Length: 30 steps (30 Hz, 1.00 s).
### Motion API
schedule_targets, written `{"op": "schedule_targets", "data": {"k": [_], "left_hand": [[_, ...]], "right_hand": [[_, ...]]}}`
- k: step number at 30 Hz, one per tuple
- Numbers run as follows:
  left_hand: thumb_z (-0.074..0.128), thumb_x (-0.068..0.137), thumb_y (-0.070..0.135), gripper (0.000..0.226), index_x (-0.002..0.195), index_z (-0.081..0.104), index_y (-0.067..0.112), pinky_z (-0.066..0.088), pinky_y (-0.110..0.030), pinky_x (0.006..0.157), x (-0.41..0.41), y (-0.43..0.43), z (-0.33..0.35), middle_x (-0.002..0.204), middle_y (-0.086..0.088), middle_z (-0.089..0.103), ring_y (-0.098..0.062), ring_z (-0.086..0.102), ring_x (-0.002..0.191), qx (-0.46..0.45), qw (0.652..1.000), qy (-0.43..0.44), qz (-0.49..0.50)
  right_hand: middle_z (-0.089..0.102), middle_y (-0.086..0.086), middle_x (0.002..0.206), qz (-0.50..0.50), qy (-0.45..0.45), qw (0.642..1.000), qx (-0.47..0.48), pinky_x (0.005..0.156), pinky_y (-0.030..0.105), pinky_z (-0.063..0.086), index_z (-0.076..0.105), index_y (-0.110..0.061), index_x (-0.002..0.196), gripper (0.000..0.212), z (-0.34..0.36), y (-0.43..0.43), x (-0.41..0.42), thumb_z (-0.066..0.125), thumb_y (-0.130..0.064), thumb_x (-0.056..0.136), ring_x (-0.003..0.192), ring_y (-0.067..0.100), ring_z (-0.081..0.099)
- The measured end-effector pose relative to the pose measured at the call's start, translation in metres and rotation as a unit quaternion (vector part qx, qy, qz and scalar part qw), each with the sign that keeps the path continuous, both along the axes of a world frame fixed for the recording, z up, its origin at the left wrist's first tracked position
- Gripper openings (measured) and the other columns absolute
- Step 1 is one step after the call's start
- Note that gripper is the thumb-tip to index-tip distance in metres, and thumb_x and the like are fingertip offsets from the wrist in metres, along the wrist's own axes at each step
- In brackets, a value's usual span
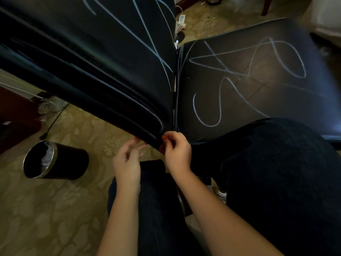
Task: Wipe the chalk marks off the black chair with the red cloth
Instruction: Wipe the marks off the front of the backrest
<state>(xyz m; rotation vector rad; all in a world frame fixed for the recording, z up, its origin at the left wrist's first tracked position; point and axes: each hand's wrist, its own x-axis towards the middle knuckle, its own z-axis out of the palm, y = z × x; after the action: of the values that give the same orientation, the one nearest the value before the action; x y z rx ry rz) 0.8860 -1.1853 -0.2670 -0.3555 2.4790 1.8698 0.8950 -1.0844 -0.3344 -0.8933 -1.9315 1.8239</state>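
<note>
Dark-blue trousers point(276, 182) fill the lower right, one knee raised against the front edge of the seat. Two bare forearms reach up from the bottom edge. The left hand point(127, 161) hovers with its fingers loosely curled and slightly apart, holding nothing, its fingertips at the lower rim of the backrest; whether they touch it cannot be told. Just beside it, the right hand point(177, 152) pinches the red cloth point(162, 147) between thumb and curled fingers, right at the corner where backrest and seat meet. Only small bits of the cloth show past the knuckles.

To the left, a black bin point(73, 161) with a metal rim stands on the patterned beige carpet point(55, 209). Beyond the hands the black chair point(110, 61) spreads wide: its backrest slants up to the left, its seat point(239, 108) lies to the right. Pale chalk marks point(219, 100) loop across the seat, and straighter ones cross the backrest. Farther off, a white power strip point(181, 18) lies on the floor near a wooden leg point(265, 6).
</note>
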Motion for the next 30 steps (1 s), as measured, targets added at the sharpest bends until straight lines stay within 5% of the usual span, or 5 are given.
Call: {"op": "schedule_targets", "data": {"k": [6, 11, 15, 20, 30], "left_hand": [[0.05, 0.095, -0.002, 0.034, 0.106, 0.069, 0.024, 0.052, -0.042, 0.099, 0.001, 0.001, -0.003, 0.104, 0.002, 0.072, -0.011, 0.068, 0.099, -0.031, 0.999, 0.011, 0.005], [0.05, 0.095, -0.001, 0.035, 0.103, 0.07, 0.027, 0.051, -0.046, 0.1, 0.0, 0.001, 0.001, 0.097, 0.006, 0.073, -0.008, 0.068, 0.094, -0.042, 0.999, 0.008, -0.004], [0.046, 0.095, -0.006, 0.039, 0.11, 0.066, 0.024, 0.049, -0.045, 0.104, 0.002, 0.0, 0.002, 0.104, 0.006, 0.073, -0.009, 0.068, 0.105, -0.051, 0.998, 0.015, -0.031], [0.049, 0.095, -0.007, 0.036, 0.12, 0.065, 0.014, 0.05, -0.025, 0.1, 0.005, 0.003, 0.001, 0.109, 0.008, 0.069, -0.001, 0.065, 0.105, -0.061, 0.997, 0.034, -0.028], [0.053, 0.097, -0.002, 0.036, 0.113, 0.066, 0.028, 0.048, -0.03, 0.101, 0.01, 0.002, -0.003, 0.113, 0.008, 0.072, -0.007, 0.066, 0.111, 0.038, 0.999, 0.007, -0.013]], "right_hand": [[0.068, -0.009, 0.102, 0.013, 0.007, 0.994, 0.108, 0.082, 0.023, 0.051, 0.075, -0.021, 0.101, 0.022, -0.009, -0.002, 0.005, 0.063, -0.005, 0.09, 0.092, 0.009, 0.064], [0.07, -0.004, 0.105, -0.001, -0.047, 0.998, -0.035, 0.103, 0.033, 0.049, 0.077, -0.009, 0.096, 0.021, -0.027, 0.002, 0.004, 0.064, 0.005, 0.088, 0.108, 0.008, 0.064], [0.071, -0.003, 0.102, -0.076, 0.029, 0.997, 0.017, 0.094, 0.027, 0.053, 0.076, -0.012, 0.099, 0.02, -0.011, -0.003, 0.004, 0.064, 0.001, 0.088, 0.098, 0.009, 0.066], [0.069, 0.002, 0.109, -0.057, 0.065, 0.992, 0.095, 0.098, 0.008, 0.039, 0.074, -0.006, 0.105, 0.021, -0.005, -0.017, 0.003, 0.063, 0.002, 0.089, 0.108, 0.008, 0.06], [0.066, 0.002, 0.125, -0.027, -0.077, 0.995, -0.049, 0.103, 0.035, 0.049, 0.075, -0.007, 0.109, 0.026, -0.035, -0.01, -0.003, 0.059, 0.003, 0.091, 0.115, 0.014, 0.063]]}}
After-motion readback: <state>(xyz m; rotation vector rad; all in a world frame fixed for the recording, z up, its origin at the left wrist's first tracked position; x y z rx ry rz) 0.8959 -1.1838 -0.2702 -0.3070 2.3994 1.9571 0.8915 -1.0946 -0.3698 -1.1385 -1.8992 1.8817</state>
